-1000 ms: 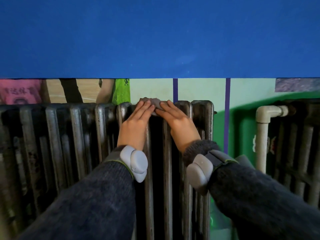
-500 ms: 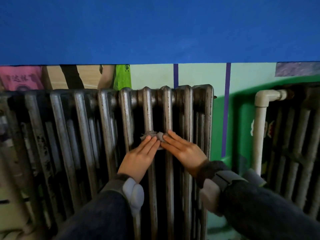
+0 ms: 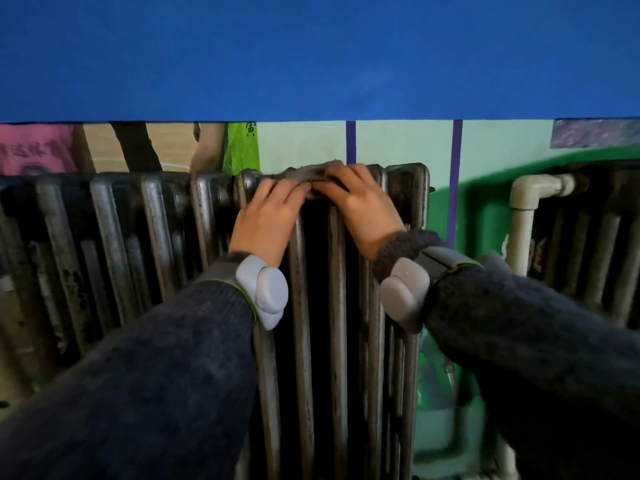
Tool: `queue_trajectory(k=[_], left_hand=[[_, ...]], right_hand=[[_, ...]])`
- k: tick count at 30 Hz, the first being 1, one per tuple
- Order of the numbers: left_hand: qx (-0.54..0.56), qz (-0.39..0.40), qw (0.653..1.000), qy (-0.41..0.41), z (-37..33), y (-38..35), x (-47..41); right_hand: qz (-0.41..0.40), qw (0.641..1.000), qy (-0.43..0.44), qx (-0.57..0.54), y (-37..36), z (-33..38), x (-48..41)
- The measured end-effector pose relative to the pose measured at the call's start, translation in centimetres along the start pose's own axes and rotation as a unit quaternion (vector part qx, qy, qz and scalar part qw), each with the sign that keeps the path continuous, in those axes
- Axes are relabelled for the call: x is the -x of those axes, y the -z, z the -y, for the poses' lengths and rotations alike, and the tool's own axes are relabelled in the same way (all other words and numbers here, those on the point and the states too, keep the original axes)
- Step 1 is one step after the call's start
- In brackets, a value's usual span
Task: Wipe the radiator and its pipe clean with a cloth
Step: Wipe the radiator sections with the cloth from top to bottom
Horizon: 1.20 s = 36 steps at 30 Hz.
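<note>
Grey rumpled cloth atop the rounded upper edge of the dark ribbed metal radiator, near its right end. Clamped under left hand and right hand, fingers curled over, apparently gripping. Beyond, bare green wall, then smooth white pipe.

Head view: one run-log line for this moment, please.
cloth on radiator top | left hand grips cloth | right hand grips cloth | pipe untouched
</note>
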State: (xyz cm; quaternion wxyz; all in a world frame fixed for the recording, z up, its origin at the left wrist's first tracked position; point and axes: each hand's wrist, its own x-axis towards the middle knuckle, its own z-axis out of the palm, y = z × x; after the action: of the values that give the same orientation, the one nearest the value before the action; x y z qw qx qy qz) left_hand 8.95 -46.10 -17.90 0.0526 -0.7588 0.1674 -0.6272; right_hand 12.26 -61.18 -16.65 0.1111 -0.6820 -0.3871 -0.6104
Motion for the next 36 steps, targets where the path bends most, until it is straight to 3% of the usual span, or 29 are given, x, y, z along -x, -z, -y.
queue_trajectory(k=[9,15,18,21,24,28,33,36], left_hand=[[-0.023,0.015,0.999,-0.022,-2.3,-0.1,5.5],[-0.015,0.106,0.993,-0.038,-3.9,0.5,9.5],[-0.003,0.124,0.989,-0.084,-3.5,0.8,9.3],[-0.010,0.131,0.985,-0.110,-3.2,0.9,8.5],[-0.001,0.129,0.986,-0.109,-2.9,0.6,8.5],[0.002,0.084,0.992,-0.091,-1.7,0.8,6.4],[0.050,0.025,0.998,0.002,-1.7,1.2,1.7],[0.047,0.026,0.999,0.003,-1.5,0.2,1.8]], right_hand=[[0.013,0.999,0.020,0.025,-1.2,1.5,5.9],[0.100,0.994,0.053,-0.010,-1.4,2.7,9.9],[0.116,0.989,0.090,0.002,-0.8,2.4,9.5],[0.197,0.974,0.100,0.041,0.1,2.1,8.7],[0.205,0.975,0.089,-0.010,1.0,2.8,7.5],[0.143,0.984,0.108,0.026,1.3,1.6,5.7],[0.037,0.995,0.020,0.093,1.8,0.5,2.0],[0.018,0.999,-0.017,0.032,0.9,0.8,2.5]])
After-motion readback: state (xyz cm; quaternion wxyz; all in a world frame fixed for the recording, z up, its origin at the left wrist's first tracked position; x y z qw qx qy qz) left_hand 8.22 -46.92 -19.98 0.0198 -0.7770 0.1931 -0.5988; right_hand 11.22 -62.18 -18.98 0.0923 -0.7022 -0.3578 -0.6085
